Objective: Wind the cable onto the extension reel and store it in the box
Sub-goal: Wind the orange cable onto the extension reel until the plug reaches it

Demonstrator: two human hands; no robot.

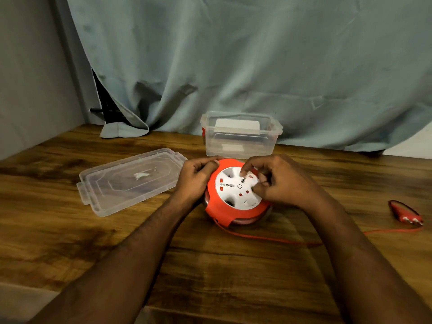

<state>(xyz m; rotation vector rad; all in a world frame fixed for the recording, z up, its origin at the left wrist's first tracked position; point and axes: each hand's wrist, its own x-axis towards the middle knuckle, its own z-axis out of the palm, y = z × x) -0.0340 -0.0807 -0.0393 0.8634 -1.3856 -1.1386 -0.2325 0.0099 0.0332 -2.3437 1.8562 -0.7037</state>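
A round extension reel (230, 209) with a red casing and a white socket face lies flat on the wooden table. My left hand (198, 176) grips its left rim. My right hand (278, 178) rests on the white face, fingertips pinching near its centre. A thin red cable (268, 238) runs from the reel's front edge rightward across the table to a red plug (408, 212) lying at the right. The clear plastic box (240, 134) stands open just behind the reel.
The box's clear lid (131, 178) lies flat on the table to the left of the reel. A grey-green curtain (233, 66) hangs behind the table. The table's near edge runs along the bottom of the view.
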